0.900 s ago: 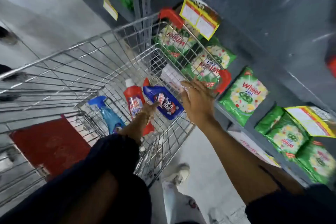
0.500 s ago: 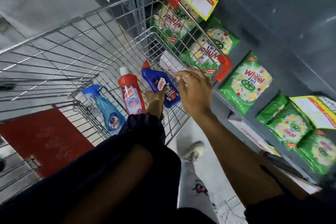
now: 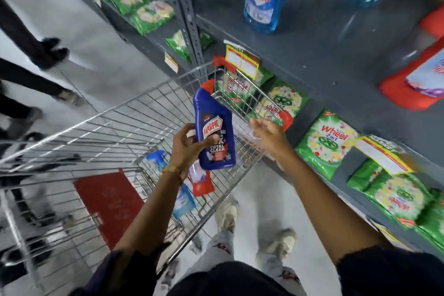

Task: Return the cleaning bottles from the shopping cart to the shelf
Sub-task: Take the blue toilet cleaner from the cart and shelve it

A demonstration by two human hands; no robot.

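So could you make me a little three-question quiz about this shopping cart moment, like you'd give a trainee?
1. True or false: the left hand holds the dark blue Harpic bottle above the shopping cart.
2. Which is in the right hand? A) a green detergent packet B) nothing C) a spray bottle
3. Fill in: two bottles lie in the cart, a blue spray bottle and a ____ bottle.

Key
1. True: the fingers wrap its lower half, cap pointing up.
2. B: it is open and empty, beside the bottle.
3. Red, partly hidden behind the left wrist.
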